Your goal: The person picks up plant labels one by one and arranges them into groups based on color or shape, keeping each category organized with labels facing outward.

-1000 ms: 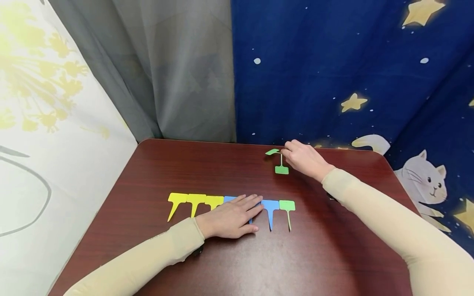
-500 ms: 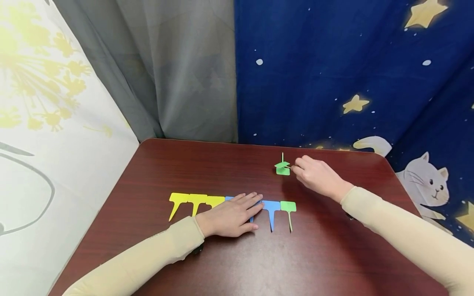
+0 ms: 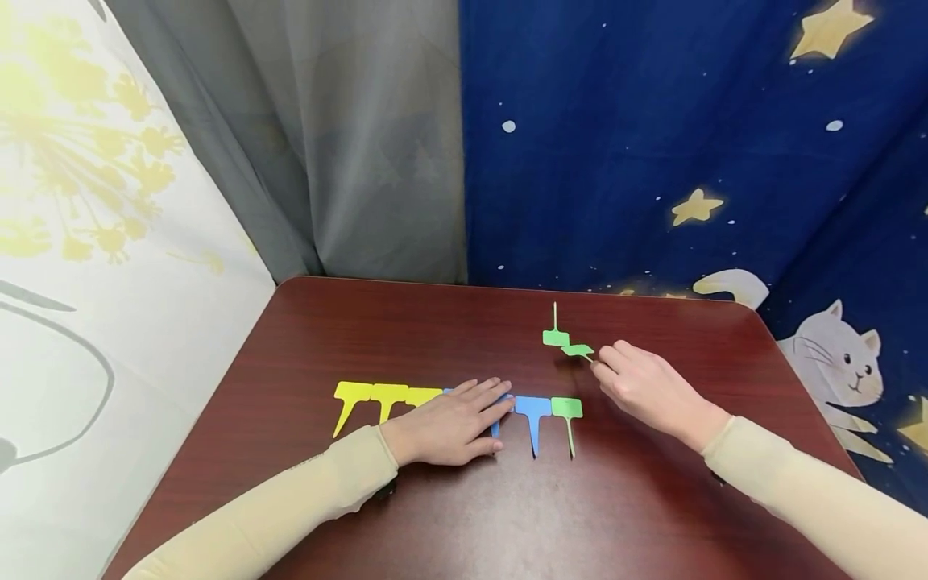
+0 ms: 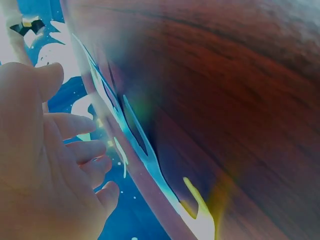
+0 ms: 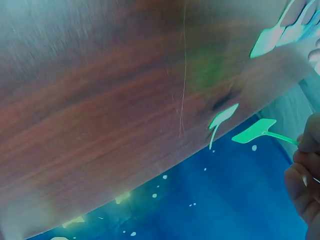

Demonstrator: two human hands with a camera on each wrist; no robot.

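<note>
My right hand [image 3: 645, 391] pinches a green T-shaped plant label [image 3: 577, 350] by the end of its stem. The label is tilted above the table, its head pointing left in the head view. Just behind it, another green plant label [image 3: 556, 337] lies with its stem pointing away. My left hand [image 3: 448, 425] rests with fingers extended over a row of labels, partly hiding the middle ones. From left to right the row runs yellow labels [image 3: 353, 391], blue labels [image 3: 534, 407], then one green label [image 3: 566, 408], stems toward me.
The brown wooden table [image 3: 406, 322] has rounded far corners. A grey curtain [image 3: 377, 145] and a blue star-patterned curtain [image 3: 602, 161] hang behind its far edge. At the left is a white patterned cloth [image 3: 145, 322].
My right hand has moved right and toward me, carrying the green plant label away from the one lying at the back. My left hand has stayed on the row.
</note>
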